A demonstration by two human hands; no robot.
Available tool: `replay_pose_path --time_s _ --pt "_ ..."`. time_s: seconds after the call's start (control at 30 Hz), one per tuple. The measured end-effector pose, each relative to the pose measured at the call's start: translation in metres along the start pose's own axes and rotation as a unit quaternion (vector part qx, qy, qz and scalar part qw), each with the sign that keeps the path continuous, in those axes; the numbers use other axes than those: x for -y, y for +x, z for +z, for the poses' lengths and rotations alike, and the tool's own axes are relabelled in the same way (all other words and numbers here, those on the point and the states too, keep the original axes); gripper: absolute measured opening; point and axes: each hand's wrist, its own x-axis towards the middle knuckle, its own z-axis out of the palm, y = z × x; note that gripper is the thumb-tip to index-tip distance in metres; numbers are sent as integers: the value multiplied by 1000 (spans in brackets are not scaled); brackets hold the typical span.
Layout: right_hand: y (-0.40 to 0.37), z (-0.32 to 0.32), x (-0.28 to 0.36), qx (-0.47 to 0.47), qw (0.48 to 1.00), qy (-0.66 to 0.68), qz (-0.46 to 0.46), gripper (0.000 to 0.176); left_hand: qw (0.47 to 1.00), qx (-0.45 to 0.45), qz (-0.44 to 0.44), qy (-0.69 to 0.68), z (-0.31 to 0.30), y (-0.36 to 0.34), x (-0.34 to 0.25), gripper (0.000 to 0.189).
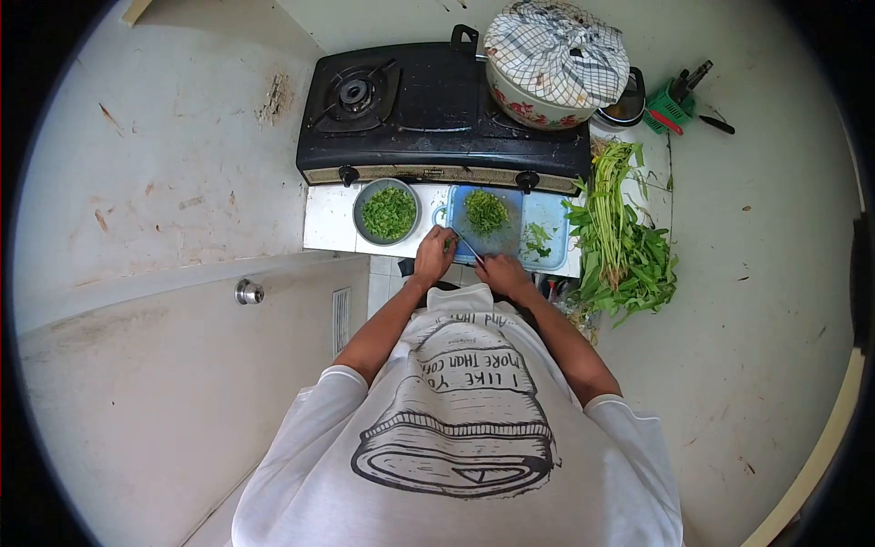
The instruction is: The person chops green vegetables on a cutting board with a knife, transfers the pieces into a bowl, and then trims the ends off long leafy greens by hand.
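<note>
My right hand (503, 275) is closed round the handle of a knife (470, 248), whose blade slants up and left over the front of a blue cutting board (552, 211). At the board's front left corner, my left hand (435, 253) has its fingers curled beside the blade, with a bit of leafy greens (449, 243) at the fingertips. A heap of chopped greens (487, 211) lies on the board, and some loose leaves (538, 240) lie to its right. Left of the board stands a grey bowl (359, 228) full of chopped greens (388, 213).
Behind the counter (330, 219) sits a black gas stove (437, 77), bearing a large pot (529, 111) covered with a checked cloth (556, 55). Long-stemmed leafy greens (624, 237) spread over the right end. A green basket (670, 102) holds utensils at the back right.
</note>
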Motion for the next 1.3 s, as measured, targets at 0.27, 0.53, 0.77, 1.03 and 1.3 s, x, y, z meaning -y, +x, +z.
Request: replay_pose_path --time_s 0.27,0.53,0.77,1.03,1.3 --pt "-18 -20 -1 -17 997 44 66 55 999 -9 15 35 0 2 -1 10" --pt "-14 -17 -1 -51 996 63 47 52 991 -61 101 70 2 15 -4 9" --pt "-15 -15 -4 -72 995 60 22 51 986 -21 126 105 2 11 -6 8" --pt "-6 -8 -4 -17 999 9 26 54 995 -42 75 54 8 8 -3 8" --pt "-1 -1 1 -20 1000 -7 19 52 997 -47 56 37 6 7 -5 11"
